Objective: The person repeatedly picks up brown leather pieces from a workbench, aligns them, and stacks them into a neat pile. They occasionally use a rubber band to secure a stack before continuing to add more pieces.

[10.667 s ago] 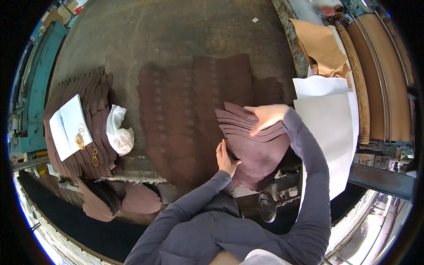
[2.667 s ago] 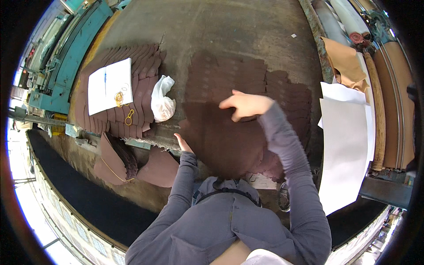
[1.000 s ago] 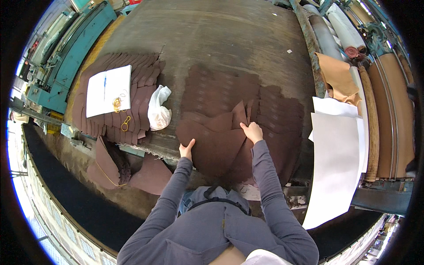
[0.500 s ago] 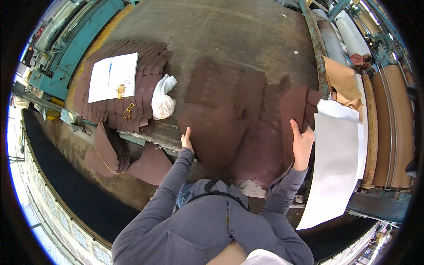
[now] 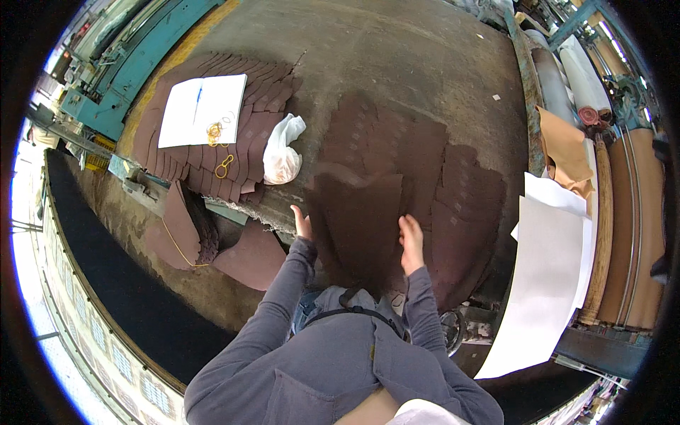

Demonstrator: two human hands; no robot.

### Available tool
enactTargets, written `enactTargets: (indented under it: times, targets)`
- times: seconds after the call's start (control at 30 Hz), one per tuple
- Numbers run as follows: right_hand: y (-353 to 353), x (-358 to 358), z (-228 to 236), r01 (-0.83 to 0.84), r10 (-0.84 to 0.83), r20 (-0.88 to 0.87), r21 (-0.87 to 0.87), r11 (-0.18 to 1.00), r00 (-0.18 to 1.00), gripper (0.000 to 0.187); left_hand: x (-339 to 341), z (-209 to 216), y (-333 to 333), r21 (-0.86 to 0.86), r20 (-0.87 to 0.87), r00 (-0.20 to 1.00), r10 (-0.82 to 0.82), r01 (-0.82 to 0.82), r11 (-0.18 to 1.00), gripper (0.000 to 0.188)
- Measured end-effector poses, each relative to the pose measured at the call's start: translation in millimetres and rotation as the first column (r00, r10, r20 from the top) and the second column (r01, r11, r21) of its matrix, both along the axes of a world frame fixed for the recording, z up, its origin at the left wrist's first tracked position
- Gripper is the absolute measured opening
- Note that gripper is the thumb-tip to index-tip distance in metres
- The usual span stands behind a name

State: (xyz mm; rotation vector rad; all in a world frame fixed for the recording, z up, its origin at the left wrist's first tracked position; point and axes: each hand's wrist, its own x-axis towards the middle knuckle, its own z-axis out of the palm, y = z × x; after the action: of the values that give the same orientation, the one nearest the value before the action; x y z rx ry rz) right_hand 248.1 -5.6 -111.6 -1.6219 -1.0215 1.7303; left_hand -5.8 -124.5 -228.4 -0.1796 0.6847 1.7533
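Just then brought the right hand (image 5: 411,241) back in from the right side of the table (image 5: 397,64), away from the white sheets (image 5: 545,283), and set it close by the right edge of a dark brown panel (image 5: 365,227). Half a second earlier, held a folded brown piece out there with it; now saw no raised piece at that spot, only the right-hand stack (image 5: 471,191) lying flat. Kept the left hand (image 5: 303,225) near the panel's left edge, much as before, with fingers extended, loosely spread and clasping nothing visible. Curled the right fingers toward the opposite edge; could not tell a pinch from a mere touch through the blur. Had the panel between both hands at the near side of the table, directly before the body, close to the middle stack (image 5: 389,142). Could not confirm it as the piece held off to the right. Apparently turned from a sideways reach to two-handed handling, perhaps for straightening the panel. Left undisturbed the fanned stack (image 5: 262,131), with the white pad (image 5: 202,113) on top and the plastic bag (image 5: 283,156) alongside.
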Motion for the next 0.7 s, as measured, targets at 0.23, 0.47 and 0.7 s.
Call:
enactTargets:
  times: [0.23,0.47,0.7]
  targets:
    - [-33.1,9.0,-43.5,0.062,-0.062,-0.160,-0.002,0.998,0.985,0.073,4.0,75.2,20.1,-0.401,-0.382,0.860,-0.337,0.175,0.899,0.061]
    - [-17.2,41.6,-29.9,-0.029,-0.028,-0.492,-0.109,0.994,0.870,0.089,54.2,166.4,26.7,-0.122,-0.736,0.646,-0.203,0.169,0.978,0.045]
    - [-22.7,87.2,-13.2,0.220,-0.090,-0.730,0.084,0.972,0.677,0.088,61.5,225.2,22.6,-0.013,-0.919,0.314,-0.240,0.583,0.812,0.055]
